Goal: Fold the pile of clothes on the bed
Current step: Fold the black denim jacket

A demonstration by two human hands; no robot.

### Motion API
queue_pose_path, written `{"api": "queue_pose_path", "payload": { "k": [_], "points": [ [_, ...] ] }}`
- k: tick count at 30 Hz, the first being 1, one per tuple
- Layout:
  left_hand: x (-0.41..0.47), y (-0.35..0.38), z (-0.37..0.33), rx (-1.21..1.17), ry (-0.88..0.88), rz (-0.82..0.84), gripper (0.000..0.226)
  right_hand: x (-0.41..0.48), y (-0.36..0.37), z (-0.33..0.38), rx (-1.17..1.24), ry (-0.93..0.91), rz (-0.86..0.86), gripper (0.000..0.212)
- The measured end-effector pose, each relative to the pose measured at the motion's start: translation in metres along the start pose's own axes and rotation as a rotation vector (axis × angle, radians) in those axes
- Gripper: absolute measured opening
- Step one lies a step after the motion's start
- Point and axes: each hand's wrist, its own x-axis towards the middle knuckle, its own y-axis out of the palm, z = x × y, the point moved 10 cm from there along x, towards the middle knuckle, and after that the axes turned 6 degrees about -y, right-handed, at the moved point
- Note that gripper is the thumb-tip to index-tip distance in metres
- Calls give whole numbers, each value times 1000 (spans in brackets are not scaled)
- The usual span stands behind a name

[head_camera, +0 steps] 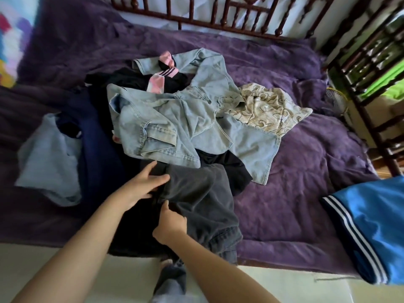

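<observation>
Pile of clothes [175, 127] heaped loosely in the middle of a bed, on a rumpled purple bedspread [306, 193], seen from above and close. On top of the heap, a pale blue denim jacket [175, 123], crumpled and spread wide. Tucked at its far edge, a black garment with pink stripes [162, 77]. To the right of the jacket and touching it, a cream garment with a brown looping print [269, 110]. At the near edge of the heap, dark grey jeans [201, 193], partly under the denim jacket and lying over a plain black garment [131, 228]. On the left of the heap, a navy garment [98, 149], and beside that a light blue garment [48, 158] lying fairly flat on the bedspread.

Two bare forearms reaching in from the bottom of the view. Left hand [144, 184] fairly open, fingers straight and slightly spread, resting on the left edge of the dark grey jeans; hard to tell whether any cloth caught under the thumb. Right hand [170, 224] just nearer, fingers curled and thumb raised, gripping a fold of the same jeans.

Well apart from the heap, at the near right corner of the bed, a bright blue garment with white stripes [371, 226]. Beyond the bed, a dark turned-wood headboard [218, 20]. At the far right, more dark wooden rails [371, 62].
</observation>
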Motion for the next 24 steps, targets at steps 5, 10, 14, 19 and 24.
{"api": "queue_pose_path", "payload": {
  "k": [5, 10, 14, 19, 24],
  "points": [
    [9, 18, -17, 219, 213, -440, 58, -3, 7, -7, 75, -66, -16, 86],
    [11, -34, -34, -82, 280, -541, 39, -48, -53, -46, 223, -313, -502, 54],
    [17, -102, -39, -59, 253, -696, 36, -62, -33, -161, -42, 64, -466, 62],
    [10, -100, -30, 656, 127, -905, 65, -50, 8, -185, 122, 107, -291, 77],
    [-43, 43, 45, 1200, 818, -598, 76, -24, 12, -164, 66, 72, -292, 54]
  ]
}}
